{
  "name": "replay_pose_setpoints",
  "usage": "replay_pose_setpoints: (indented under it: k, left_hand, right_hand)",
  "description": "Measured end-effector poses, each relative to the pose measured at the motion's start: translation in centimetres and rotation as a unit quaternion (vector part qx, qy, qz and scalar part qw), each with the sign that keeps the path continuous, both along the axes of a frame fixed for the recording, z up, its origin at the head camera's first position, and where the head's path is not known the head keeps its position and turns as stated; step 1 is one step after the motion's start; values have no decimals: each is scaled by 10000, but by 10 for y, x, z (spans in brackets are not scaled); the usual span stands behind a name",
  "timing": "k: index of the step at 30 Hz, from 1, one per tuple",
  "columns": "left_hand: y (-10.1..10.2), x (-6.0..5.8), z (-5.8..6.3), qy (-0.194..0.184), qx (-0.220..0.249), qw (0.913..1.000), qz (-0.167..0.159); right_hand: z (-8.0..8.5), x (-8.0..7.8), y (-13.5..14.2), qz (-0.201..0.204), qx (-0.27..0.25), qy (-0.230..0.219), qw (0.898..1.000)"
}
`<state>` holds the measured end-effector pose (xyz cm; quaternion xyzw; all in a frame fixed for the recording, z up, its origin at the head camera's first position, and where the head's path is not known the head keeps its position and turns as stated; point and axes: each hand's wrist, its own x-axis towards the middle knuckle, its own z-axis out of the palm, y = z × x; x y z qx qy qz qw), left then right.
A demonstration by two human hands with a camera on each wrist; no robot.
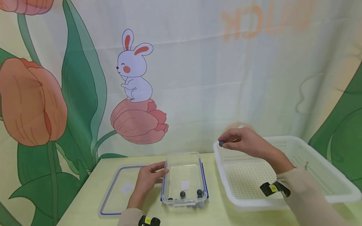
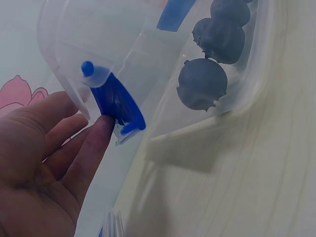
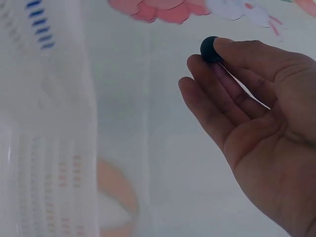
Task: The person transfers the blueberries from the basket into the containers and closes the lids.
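Note:
My right hand (image 1: 246,142) pinches a blueberry (image 1: 221,143) between thumb and fingertips, above the left rim of a white basket. In the right wrist view the same dark blueberry (image 3: 210,49) sits at the fingertips, with the other fingers loosely bent. On the table stands a clear plastic container (image 1: 176,172) with blue side clips. My left hand (image 1: 148,179) grips its left side, the thumb by a blue clip (image 2: 116,103). Several blueberries (image 1: 182,194) lie at the container's near end; one blueberry (image 2: 202,84) shows large through the wall in the left wrist view.
The perforated white basket (image 1: 243,204) takes up the table's right side. A clear lid (image 1: 108,197) with a blue seal lies flat at the left, partly behind the left hand. A printed curtain (image 1: 192,94) hangs close behind the table.

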<state>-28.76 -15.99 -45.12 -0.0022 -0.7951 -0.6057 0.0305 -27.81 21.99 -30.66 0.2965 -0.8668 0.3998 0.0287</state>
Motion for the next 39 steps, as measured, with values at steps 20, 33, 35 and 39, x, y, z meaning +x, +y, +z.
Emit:
replay_pose_setpoints:
  k: [20,33,35,39]
  left_hand:
    - [0,-1,-1,-94,-2,9999,68]
    - [1,-2,-2,-90,-44,9999,61]
    - [1,-1,-1,-88,-59,9999,68]
    - [1,1,1,-55,-76,9999,68]
  right_hand:
    - [-16,44,-45,410,-1444,-512,9873]
    - [-29,48,-60,771,-1545,-594,9832]
    - [-31,47,-62,803,-1534,-612,9830]
    - [-37,45,-67,824,-1405,-652,9845]
